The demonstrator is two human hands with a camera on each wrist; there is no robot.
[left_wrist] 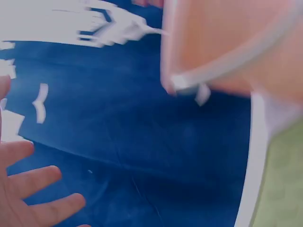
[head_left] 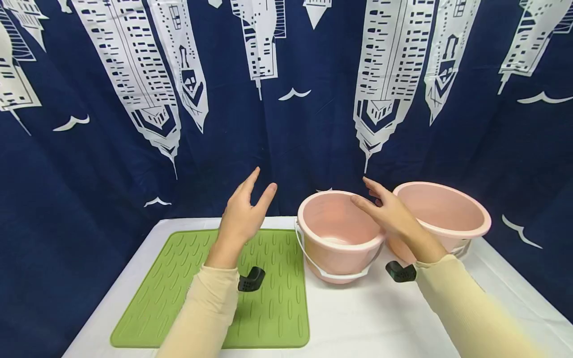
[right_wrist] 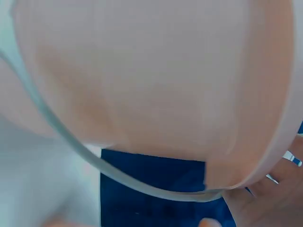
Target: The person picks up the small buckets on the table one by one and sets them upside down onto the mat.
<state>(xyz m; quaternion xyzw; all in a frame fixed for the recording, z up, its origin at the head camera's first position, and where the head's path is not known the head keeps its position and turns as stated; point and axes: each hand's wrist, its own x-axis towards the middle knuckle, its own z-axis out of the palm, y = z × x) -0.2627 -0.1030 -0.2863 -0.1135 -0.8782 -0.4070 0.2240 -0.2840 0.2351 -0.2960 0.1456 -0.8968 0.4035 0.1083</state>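
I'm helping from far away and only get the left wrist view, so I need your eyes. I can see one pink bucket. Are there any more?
Observer: Yes, the head view shows a second bucket, standing to the right of your pink bucket.
Operator: Wow, two! And where's the right hand?
Observer: It's raised by the rims of both buckets. I can't tell whether it touches either one.
Operator: Okay! I only get a blurry bit of the green mat. What's its top like?
Observer: It has rows of long, thin bumps.
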